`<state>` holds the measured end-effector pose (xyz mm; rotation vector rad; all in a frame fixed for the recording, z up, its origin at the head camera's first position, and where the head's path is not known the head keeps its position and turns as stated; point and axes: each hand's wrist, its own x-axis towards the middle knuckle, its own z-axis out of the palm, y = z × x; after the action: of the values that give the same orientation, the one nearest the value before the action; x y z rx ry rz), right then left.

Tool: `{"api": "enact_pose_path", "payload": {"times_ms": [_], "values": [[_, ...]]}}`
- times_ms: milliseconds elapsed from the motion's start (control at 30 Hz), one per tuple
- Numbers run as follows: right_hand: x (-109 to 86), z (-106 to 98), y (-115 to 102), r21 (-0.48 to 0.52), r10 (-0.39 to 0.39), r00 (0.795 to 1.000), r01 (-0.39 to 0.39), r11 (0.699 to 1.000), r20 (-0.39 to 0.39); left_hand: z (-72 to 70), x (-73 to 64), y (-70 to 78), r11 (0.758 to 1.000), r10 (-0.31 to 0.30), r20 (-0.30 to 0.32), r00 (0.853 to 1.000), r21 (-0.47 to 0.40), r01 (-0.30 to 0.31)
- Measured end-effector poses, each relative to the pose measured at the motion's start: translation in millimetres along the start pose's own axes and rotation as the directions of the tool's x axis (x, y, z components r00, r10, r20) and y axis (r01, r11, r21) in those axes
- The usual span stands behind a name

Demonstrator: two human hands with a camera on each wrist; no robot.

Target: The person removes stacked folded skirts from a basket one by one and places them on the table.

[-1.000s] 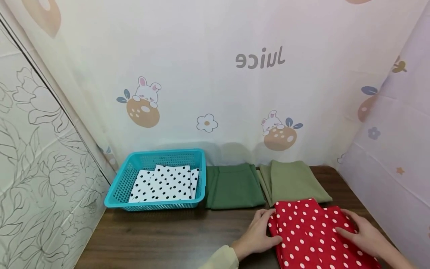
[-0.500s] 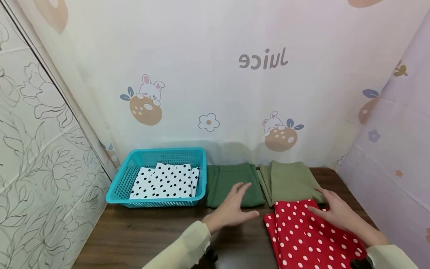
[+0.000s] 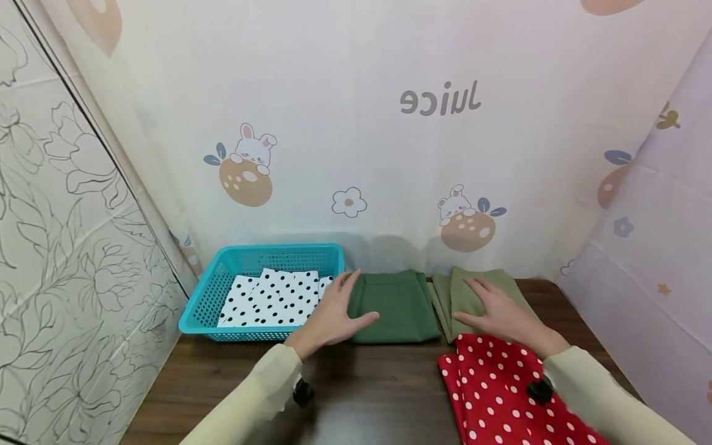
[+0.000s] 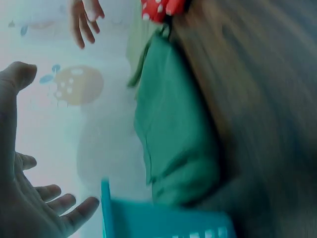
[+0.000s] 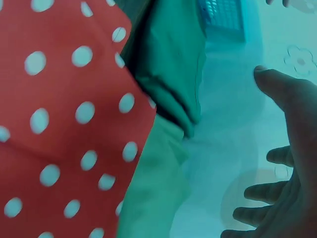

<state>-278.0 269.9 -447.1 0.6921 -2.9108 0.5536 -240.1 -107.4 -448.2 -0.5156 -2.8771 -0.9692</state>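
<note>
Two pale yellow sleeves come in over the near edge, a small black object hanging at each wrist. Under the right sleeve (image 3: 595, 386) lies the red cloth (image 3: 489, 408) with white dots, folded on the dark wood-grain worktop (image 3: 367, 395). Its far edge meets the olive cloth; I can't tell whether it overlaps or only touches.

Both hands are raised and hold nothing, fingers spread and thumbs apart. The left hand (image 3: 332, 318) hovers where the basket's right end meets the dark green cloth, clear of both. The right hand (image 3: 506, 316) hovers above the olive cloth, not touching it.

Farther back, things stand in a row along the worktop. On the left is the turquoise mesh basket (image 3: 267, 248), with the white cloth (image 3: 272, 303) with black dots folded inside it. Just beside it lies the dark green cloth (image 3: 395, 309), folded flat, then the olive cloth (image 3: 503, 281), also folded.

Behind them hangs a white curtain (image 3: 389, 154) printed with rabbits on orange fruit, a flower and "Juice" in mirror writing. A panel (image 3: 67, 259) of line-drawn flowers stands to the left.
</note>
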Motion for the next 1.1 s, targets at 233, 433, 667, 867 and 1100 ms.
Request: {"api": "enact_pose_path", "payload": {"times_ms": [233, 433, 667, 867, 1100], "values": [[31.0, 14.4, -26.4, -0.010, -0.055, 0.998, 0.055, 0.998, 0.015, -15.4, -5.1, -26.2, 0.997, -0.033, -0.042, 0.999, 0.074, 0.037], [53.3, 20.3, -57.0, -0.009, -0.102, 0.994, 0.103, 0.995, 0.030, -34.2, -14.6, -54.1, 0.982, -0.052, -0.066, 0.996, 0.177, 0.063], [82.3, 25.0, -93.4, -0.011, -0.118, 0.992, 0.119, 0.993, 0.049, -62.4, -25.6, -83.3, 0.953, -0.095, -0.118, 0.988, 0.277, 0.125], [107.6, 37.9, -121.8, 0.003, -0.102, 0.992, 0.102, 0.995, 0.070, -77.7, -30.4, -104.6, 0.921, -0.169, -0.127, 0.977, 0.333, 0.203], [131.9, 62.4, -157.0, 0.006, -0.058, 0.995, 0.057, 0.998, 0.080, -85.4, -34.3, -130.5, 0.888, -0.250, -0.127, 0.960, 0.365, 0.280]]}}
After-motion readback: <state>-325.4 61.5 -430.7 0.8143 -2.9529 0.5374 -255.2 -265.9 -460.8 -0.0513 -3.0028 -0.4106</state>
